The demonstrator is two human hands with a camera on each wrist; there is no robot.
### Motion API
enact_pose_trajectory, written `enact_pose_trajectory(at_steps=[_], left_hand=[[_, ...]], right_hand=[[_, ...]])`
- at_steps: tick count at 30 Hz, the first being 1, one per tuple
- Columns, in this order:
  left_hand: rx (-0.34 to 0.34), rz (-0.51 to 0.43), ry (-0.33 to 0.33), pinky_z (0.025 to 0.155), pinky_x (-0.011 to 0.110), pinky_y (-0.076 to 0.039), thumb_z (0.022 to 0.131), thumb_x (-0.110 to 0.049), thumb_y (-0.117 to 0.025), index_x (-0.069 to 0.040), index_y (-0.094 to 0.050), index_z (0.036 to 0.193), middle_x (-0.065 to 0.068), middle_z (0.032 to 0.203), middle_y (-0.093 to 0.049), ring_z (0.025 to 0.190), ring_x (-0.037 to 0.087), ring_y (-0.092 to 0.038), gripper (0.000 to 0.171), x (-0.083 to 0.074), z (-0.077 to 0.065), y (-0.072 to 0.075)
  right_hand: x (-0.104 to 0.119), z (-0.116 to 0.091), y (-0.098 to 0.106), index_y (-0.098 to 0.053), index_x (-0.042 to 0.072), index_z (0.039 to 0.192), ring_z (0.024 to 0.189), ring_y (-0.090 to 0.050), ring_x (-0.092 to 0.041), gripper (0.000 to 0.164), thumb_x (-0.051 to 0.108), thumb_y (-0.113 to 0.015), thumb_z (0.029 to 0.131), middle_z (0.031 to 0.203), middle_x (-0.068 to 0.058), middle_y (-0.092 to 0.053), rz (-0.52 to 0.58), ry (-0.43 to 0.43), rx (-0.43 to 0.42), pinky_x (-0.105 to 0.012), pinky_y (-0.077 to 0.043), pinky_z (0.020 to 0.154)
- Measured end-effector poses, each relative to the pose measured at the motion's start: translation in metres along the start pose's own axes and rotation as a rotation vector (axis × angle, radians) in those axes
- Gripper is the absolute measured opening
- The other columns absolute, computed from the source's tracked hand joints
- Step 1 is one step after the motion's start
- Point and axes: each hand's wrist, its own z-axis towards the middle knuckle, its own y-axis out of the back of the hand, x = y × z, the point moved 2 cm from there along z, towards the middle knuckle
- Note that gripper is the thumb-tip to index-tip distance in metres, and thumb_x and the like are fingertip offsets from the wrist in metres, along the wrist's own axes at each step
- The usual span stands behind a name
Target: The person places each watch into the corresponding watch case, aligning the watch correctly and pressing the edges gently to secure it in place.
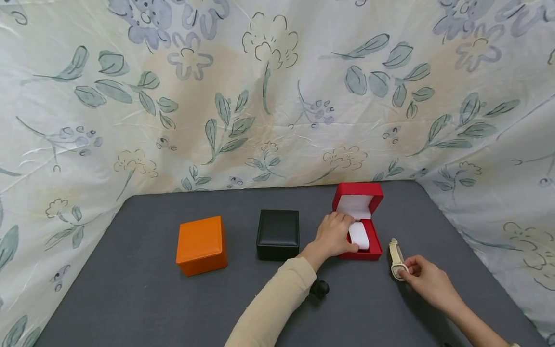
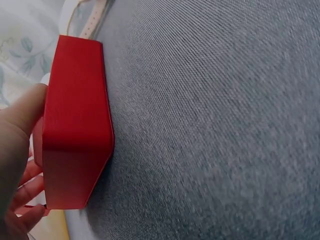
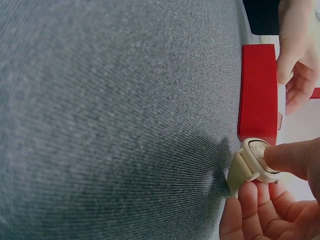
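A red watch box (image 1: 372, 253) stands with its lid up and a white lining inside. My left hand (image 1: 334, 233) reaches over its left side, thumb at the front and fingers behind, around the white watch cushion (image 1: 359, 235); part of that grip is hidden. In the left wrist view, the thumb lies at the top edge of the box's red wall (image 2: 77, 95). To the right of the box, my right hand (image 1: 429, 282) pinches a cream wristwatch (image 1: 396, 260) at its case, thumb on the dial. In the right wrist view, the watch (image 3: 252, 162) has its strap hanging down.
A black box (image 1: 278, 229) and an orange box (image 1: 201, 243), both with lids down, stand left of the red one. A small black rounded object (image 1: 320, 288) lies beside my left sleeve, partly hidden. Floral cloth (image 1: 269, 120) hangs behind the grey tabletop (image 1: 151, 289).
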Motion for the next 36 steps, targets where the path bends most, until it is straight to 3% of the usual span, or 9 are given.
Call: enact_pose_trajectory(at_steps=[8, 14, 21, 29, 32, 36], left_hand=[[-0.055, -0.025, -0.054, 0.087, 0.021, -0.043, 0.073, -0.047, -0.070, -0.019, -0.050, 0.123, -0.004, 0.115, -0.050, 0.096, 0.006, -0.050, 0.061, 0.000, 0.000, 0.003], [-0.071, -0.093, -0.061, 0.077, 0.017, -0.047, 0.073, -0.043, -0.071, -0.017, -0.049, 0.129, -0.003, 0.123, -0.045, 0.093, 0.007, -0.052, 0.065, 0.000, -0.001, 0.006], [-0.134, -0.153, -0.078, 0.077, 0.017, -0.046, 0.073, -0.039, -0.073, -0.018, -0.049, 0.129, -0.003, 0.126, -0.041, 0.099, 0.006, -0.050, 0.065, 0.000, -0.002, 0.012], [-0.104, -0.138, -0.099, 0.078, 0.018, -0.047, 0.075, -0.039, -0.072, -0.020, -0.046, 0.131, -0.003, 0.126, -0.044, 0.102, 0.005, -0.049, 0.064, -0.004, -0.010, 0.027], [-0.102, -0.128, -0.109, 0.079, 0.018, -0.047, 0.075, -0.040, -0.071, -0.020, -0.046, 0.131, -0.004, 0.125, -0.045, 0.102, 0.005, -0.048, 0.065, -0.005, -0.014, 0.032], [-0.111, -0.111, -0.136, 0.079, 0.017, -0.047, 0.075, -0.041, -0.071, -0.019, -0.045, 0.131, -0.003, 0.125, -0.046, 0.102, 0.005, -0.048, 0.066, -0.003, -0.023, 0.038]], right_hand=[[0.002, 0.004, 0.002, -0.056, -0.002, 0.095, 0.071, -0.055, -0.015, 0.034, 0.029, -0.066, 0.084, 0.079, -0.004, -0.059, 0.016, -0.016, 0.011, -0.029, -0.041, 0.057], [0.004, 0.005, 0.004, -0.056, -0.003, 0.095, 0.070, -0.056, -0.015, 0.034, 0.027, -0.066, 0.084, 0.079, -0.005, -0.061, 0.027, 0.012, -0.042, -0.029, -0.042, 0.057], [0.007, 0.005, 0.009, -0.056, -0.002, 0.097, 0.071, -0.057, -0.010, 0.035, 0.030, -0.065, 0.085, 0.082, -0.006, -0.062, 0.061, 0.030, -0.075, -0.024, -0.043, 0.056], [0.011, 0.004, 0.012, -0.054, 0.002, 0.099, 0.082, -0.064, -0.029, 0.034, 0.032, -0.063, 0.087, 0.089, -0.012, -0.065, 0.100, 0.057, -0.081, -0.029, -0.046, 0.060], [0.015, 0.003, 0.012, -0.055, 0.004, 0.098, 0.079, -0.065, -0.024, 0.030, 0.029, -0.065, 0.086, 0.088, -0.010, -0.065, 0.109, 0.087, -0.122, -0.026, -0.047, 0.059], [0.021, 0.003, 0.014, -0.054, 0.008, 0.096, 0.071, -0.058, -0.001, 0.024, 0.025, -0.067, 0.084, 0.084, -0.005, -0.064, 0.116, 0.129, -0.187, -0.021, -0.045, 0.058]])
